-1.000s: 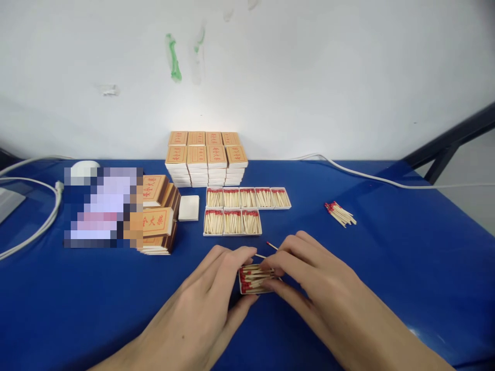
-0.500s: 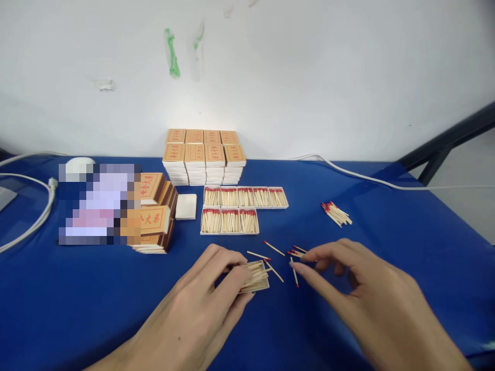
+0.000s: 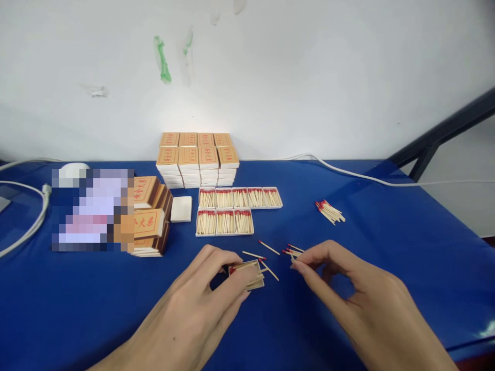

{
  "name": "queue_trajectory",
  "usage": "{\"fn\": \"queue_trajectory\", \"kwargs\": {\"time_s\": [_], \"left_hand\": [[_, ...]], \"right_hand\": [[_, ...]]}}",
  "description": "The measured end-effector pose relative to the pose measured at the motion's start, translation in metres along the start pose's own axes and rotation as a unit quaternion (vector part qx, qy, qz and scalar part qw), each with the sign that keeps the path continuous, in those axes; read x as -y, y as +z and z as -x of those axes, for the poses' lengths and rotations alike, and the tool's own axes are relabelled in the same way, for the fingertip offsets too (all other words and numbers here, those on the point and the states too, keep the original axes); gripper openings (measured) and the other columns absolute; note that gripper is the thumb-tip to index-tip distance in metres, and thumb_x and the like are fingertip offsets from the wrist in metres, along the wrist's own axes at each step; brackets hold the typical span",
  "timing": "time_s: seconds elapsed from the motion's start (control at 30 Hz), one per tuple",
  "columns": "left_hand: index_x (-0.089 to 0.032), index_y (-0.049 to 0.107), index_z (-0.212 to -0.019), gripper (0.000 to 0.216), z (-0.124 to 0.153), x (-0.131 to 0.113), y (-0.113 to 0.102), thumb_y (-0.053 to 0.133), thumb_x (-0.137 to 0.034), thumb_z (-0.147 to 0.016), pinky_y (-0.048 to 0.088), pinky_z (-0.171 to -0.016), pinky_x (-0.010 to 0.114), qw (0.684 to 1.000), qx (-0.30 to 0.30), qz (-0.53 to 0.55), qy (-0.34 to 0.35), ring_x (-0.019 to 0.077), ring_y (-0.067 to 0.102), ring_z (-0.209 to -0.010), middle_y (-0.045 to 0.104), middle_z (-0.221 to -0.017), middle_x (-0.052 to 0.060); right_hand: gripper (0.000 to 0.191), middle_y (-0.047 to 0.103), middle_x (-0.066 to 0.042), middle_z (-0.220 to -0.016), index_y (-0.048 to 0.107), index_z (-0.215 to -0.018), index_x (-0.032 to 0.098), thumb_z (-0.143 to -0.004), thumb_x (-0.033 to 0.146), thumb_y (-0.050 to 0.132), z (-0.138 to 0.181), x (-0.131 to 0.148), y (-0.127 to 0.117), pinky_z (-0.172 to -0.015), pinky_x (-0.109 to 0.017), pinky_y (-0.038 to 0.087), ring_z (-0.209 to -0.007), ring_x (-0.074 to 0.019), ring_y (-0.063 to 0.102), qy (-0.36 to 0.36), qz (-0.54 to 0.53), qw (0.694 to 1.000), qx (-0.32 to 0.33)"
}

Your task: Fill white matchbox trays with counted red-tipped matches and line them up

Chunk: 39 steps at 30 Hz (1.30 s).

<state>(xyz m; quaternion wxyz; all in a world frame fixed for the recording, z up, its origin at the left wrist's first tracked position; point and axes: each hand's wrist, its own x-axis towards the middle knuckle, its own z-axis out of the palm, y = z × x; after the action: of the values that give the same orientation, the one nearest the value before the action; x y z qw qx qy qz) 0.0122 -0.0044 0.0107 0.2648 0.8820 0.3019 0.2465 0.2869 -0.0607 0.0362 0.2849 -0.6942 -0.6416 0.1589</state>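
My left hand (image 3: 201,299) grips a small open matchbox tray (image 3: 247,274) half full of red-tipped matches, thumb and fingers around it on the blue table (image 3: 386,247). My right hand (image 3: 348,293) pinches loose matches (image 3: 293,251) lying just right of the tray. A few single matches (image 3: 266,257) lie scattered between the two hands.
Two rows of filled open trays (image 3: 232,208) sit ahead, with stacked closed matchboxes (image 3: 197,159) behind them. Empty sleeves (image 3: 149,214) are piled at left beside a white tray (image 3: 181,208). A bundle of matches (image 3: 328,211) lies at right. White cables run along the back and left.
My right hand has left the tray and moved right to the loose matches. Several matches now lie on the table beside the tray. My left hand still holds the tray.
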Motion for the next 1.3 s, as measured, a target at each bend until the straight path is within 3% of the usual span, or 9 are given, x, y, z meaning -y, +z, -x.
{"fn": "queue_trajectory", "kwargs": {"time_s": [0.17, 0.27, 0.33, 0.43, 0.67, 0.83, 1.0, 1.13, 1.3], "left_hand": [[-0.026, 0.062, -0.148, 0.035, -0.001, -0.001, 0.0, 0.054, -0.011, -0.117, 0.066, -0.098, 0.031, 1.0, -0.004, -0.017, -0.004, 0.0185, 0.071, -0.117, 0.063, -0.133, 0.007], [-0.028, 0.059, -0.148, 0.033, -0.002, -0.001, 0.002, 0.059, -0.015, -0.117, 0.064, -0.102, 0.03, 1.0, -0.014, -0.005, -0.018, 0.0184, 0.071, -0.118, 0.067, -0.13, 0.004], [-0.029, 0.058, -0.147, 0.033, -0.001, 0.0, 0.003, 0.061, -0.016, -0.117, 0.062, -0.103, 0.028, 0.999, -0.02, 0.007, -0.027, 0.0171, 0.071, -0.117, 0.068, -0.129, 0.002], [-0.029, 0.058, -0.146, 0.032, 0.0, 0.0, 0.004, 0.062, -0.017, -0.117, 0.061, -0.102, 0.027, 0.999, -0.029, 0.017, -0.036, 0.0164, 0.071, -0.115, 0.069, -0.127, 0.001], [-0.028, 0.057, -0.149, 0.035, -0.002, -0.003, 0.0, 0.06, -0.015, -0.117, 0.063, -0.1, 0.027, 0.999, -0.028, 0.012, -0.024, 0.0167, 0.073, -0.114, 0.07, -0.125, 0.001], [-0.026, 0.064, -0.137, 0.026, -0.001, -0.002, 0.002, 0.062, -0.012, -0.116, 0.062, -0.102, 0.027, 0.999, -0.039, 0.014, -0.001, 0.0161, 0.072, -0.116, 0.071, -0.127, 0.002], [-0.023, 0.067, -0.132, 0.025, 0.003, 0.0, 0.006, 0.064, -0.006, -0.114, 0.059, -0.107, 0.023, 0.998, -0.067, 0.01, -0.003, 0.0137, 0.071, -0.119, 0.069, -0.129, 0.003], [-0.023, 0.069, -0.131, 0.021, 0.005, 0.0, 0.006, 0.068, -0.011, -0.114, 0.062, -0.101, 0.024, 0.996, -0.085, 0.006, 0.005, 0.015, 0.073, -0.114, 0.071, -0.128, 0.004], [-0.024, 0.063, -0.143, 0.032, 0.006, -0.003, 0.002, 0.065, -0.009, -0.114, 0.062, -0.099, 0.027, 0.998, -0.064, -0.005, 0.008, 0.016, 0.074, -0.11, 0.073, -0.125, 0.004]], "right_hand": [[0.019, 0.085, 0.005, -0.095, 0.081, -0.126, 0.036, -0.109, 0.041, 0.074, -0.001, 0.007, 0.004, -0.066, -0.021, 0.064, -0.075, -0.0149, 0.081, -0.02, -0.054, 0.998, -0.006], [0.023, 0.083, 0.001, -0.102, 0.08, -0.131, 0.031, -0.113, 0.027, 0.067, 0.007, 0.014, 0.018, -0.07, -0.022, 0.065, -0.083, -0.0149, 0.081, -0.075, -0.026, 0.997, -0.006], [0.027, 0.082, -0.004, -0.109, 0.079, -0.134, 0.025, -0.113, 0.019, 0.063, 0.015, 0.019, 0.032, -0.083, -0.027, 0.068, -0.096, -0.0179, 0.08, -0.129, 0.001, 0.991, -0.022], [0.032, 0.079, -0.006, -0.103, 0.075, -0.141, 0.019, -0.113, 0.012, 0.06, 0.025, 0.024, 0.048, -0.085, -0.03, 0.067, -0.092, -0.0191, 0.077, -0.169, 0.02, 0.985, -0.027], [0.034, 0.079, -0.003, -0.109, 0.073, -0.146, 0.027, -0.114, 0.02, 0.063, 0.026, 0.022, 0.039, -0.083, -0.024, 0.066, -0.094, -0.0155, 0.077, -0.113, -0.015, 0.993, -0.011], [0.012, 0.081, 0.001, -0.098, 0.081, -0.116, 0.03, -0.108, 0.036, 0.074, 0.018, 0.02, 0.027, -0.067, -0.021, 0.064, -0.076, -0.0141, 0.076, 0.022, -0.119, 0.992, -0.037], [0.023, 0.085, -0.003, -0.096, 0.082, -0.096, 0.028, -0.099, 0.05, 0.085, 0.015, 0.017, 0.023, -0.071, -0.024, 0.067, -0.084, -0.0202, 0.082, 0.111, -0.208, 0.97, -0.054], [0.022, 0.084, -0.004, -0.096, 0.084, -0.096, 0.026, -0.101, 0.047, 0.083, 0.017, 0.013, 0.031, -0.072, -0.029, 0.065, -0.083, -0.0211, 0.078, 0.109, -0.181, 0.976, -0.058], [0.012, 0.081, -0.003, -0.099, 0.084, -0.099, 0.029, -0.105, 0.038, 0.078, 0.018, 0.007, 0.034, -0.061, -0.03, 0.056, -0.068, -0.0161, 0.065, 0.043, -0.067, 0.994, -0.072]]}}
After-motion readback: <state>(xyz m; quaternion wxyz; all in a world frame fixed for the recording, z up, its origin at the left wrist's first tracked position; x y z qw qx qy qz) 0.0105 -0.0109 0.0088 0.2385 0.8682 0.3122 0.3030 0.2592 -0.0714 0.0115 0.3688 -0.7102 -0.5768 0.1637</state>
